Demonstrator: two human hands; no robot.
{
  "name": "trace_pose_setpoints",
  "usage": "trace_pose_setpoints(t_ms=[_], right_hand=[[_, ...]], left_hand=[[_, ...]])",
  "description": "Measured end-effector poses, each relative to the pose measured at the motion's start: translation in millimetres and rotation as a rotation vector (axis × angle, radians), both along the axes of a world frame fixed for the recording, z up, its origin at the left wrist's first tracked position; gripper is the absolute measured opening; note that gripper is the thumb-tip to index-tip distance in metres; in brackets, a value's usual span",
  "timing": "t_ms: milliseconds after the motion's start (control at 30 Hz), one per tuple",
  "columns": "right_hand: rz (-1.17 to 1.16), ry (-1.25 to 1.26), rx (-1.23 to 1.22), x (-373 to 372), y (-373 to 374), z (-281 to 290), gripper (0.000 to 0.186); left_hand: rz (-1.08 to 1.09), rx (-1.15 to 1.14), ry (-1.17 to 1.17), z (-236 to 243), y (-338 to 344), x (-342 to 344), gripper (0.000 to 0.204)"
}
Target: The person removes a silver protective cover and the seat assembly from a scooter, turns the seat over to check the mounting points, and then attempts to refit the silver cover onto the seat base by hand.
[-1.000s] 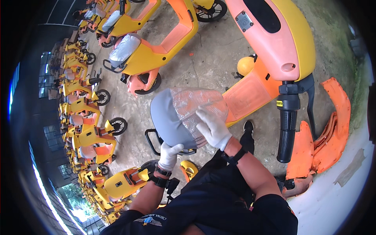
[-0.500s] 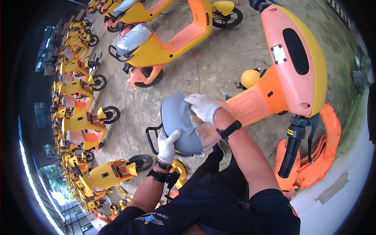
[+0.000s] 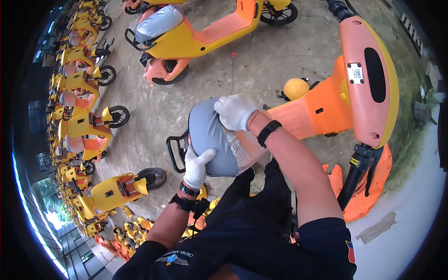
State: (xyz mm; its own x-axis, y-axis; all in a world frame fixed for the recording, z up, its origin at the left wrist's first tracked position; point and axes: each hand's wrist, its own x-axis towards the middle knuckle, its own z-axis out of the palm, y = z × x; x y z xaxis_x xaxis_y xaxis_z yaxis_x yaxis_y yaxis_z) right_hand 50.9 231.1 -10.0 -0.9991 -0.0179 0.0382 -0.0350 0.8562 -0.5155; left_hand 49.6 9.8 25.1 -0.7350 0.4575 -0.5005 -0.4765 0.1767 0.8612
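Note:
A grey seat cover point(image 3: 205, 129) is stretched over the scooter seat in front of me. Silver bubble film point(image 3: 245, 148) shows at the seat's front part, past the cover's edge. My left hand point(image 3: 196, 167), in a white glove, grips the cover's near rear side, thumb on top and fingers down the side. The gloved right hand point(image 3: 234, 112) is closed on the cover at its far side, knuckles up; its fingertips are partly hidden. The seat belongs to a pink, orange and yellow scooter point(image 3: 298, 114), which has a black rear rack point(image 3: 175, 154).
Another scooter point(image 3: 210, 39) with a film-wrapped seat stands beyond. Rows of yellow scooters point(image 3: 79, 121) line the left. A yellow helmet-like round object point(image 3: 296, 88) lies on the concrete floor. Orange panels point(image 3: 371, 186) lean by the white wall at right, near the handlebar grip point(image 3: 350, 189).
My right hand has curled from lying spread over the seat into a closed grip on the cover. The left hand keeps its hold. The whole view has shifted slightly.

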Motion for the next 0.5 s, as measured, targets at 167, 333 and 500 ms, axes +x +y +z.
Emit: trace_pose_setpoints(t_ms=[167,333,500], right_hand=[[-0.016,0.021,-0.069,1.5,-13.2,-3.8,0.013],[-0.049,0.004,-0.078,-4.1,-29.8,-13.4,0.013],[-0.104,-0.085,-0.218,5.7,-21.1,-33.2,0.019]], left_hand=[[-0.004,-0.093,0.057,-0.8,-14.7,-10.9,0.069],[-0.054,-0.355,0.358,-4.2,10.3,-54.4,0.087],[-0.220,-0.784,0.458,-12.5,16.4,-76.3,0.107]])
